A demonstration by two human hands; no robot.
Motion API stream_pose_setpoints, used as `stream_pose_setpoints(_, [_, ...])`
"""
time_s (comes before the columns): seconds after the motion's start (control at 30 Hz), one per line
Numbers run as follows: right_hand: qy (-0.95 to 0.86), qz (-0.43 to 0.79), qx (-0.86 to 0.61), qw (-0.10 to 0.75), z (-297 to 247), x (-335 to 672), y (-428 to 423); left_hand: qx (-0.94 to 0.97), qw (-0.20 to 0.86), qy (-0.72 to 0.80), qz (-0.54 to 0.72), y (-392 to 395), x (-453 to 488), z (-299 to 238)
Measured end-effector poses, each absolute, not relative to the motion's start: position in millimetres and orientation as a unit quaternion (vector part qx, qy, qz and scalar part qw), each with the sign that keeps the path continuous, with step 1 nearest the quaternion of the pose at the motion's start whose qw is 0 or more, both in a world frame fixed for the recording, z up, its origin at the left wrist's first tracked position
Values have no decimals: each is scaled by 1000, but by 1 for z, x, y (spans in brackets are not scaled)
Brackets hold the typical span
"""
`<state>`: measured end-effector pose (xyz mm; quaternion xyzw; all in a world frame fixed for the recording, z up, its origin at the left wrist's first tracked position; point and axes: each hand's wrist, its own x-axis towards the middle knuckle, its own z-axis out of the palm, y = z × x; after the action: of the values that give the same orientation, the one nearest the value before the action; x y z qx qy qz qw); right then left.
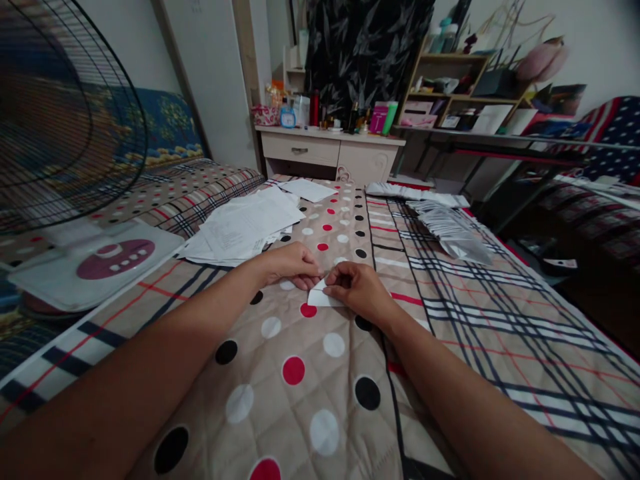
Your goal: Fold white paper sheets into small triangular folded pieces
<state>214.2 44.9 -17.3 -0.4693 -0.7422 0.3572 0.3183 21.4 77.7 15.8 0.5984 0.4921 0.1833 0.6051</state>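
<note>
Both hands meet in the middle of the bed; the left hand lies knuckles up, its fingers curled in and drawn together, the tips pinched down on the upper left corner of a small white paper; the right hand is curled the same way, thumb and forefinger closed on the paper's right edge, the rest of the fingers tucked under; neither hand is spread open. The paper lies flat on the bedspread between the two hands, looking folded, with a slanted edge showing; most of it is covered by the fingers, so I cannot tell its full shape.

The bedspread is quilted, beige with white, red and black dots on this side and a plaid of dark and red lines on the right; a loose pile of white sheets lies beyond the left hand, well apart from it, with a single sheet further up; on the plaid side lies a fanned row of pale packets. At the left edge stands a fan, its white base resting by the bed. Against the far wall is a pale dresser crowded with bottles and a small clock; a dark leaf-print curtain hangs above it; a wooden shelf stands to the right.
</note>
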Motion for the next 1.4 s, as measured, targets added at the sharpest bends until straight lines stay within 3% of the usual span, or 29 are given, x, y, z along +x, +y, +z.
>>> stream_pose_setpoints(0.6, [-769,261,-502,298,-13,208,40,602,622,474,160,71,17,20])
stream_pose_setpoints(0.97, [-764,240,-521,296,-14,207,42,730,410,508,203,57,32,17])
stream_pose_setpoints(1.2, [-770,230,-519,293,-15,208,43,720,401,528,205,57,32,11])
stream_pose_setpoints(1.4, [-760,261,-516,297,-17,209,42,666,482,529,209,62,29,9])
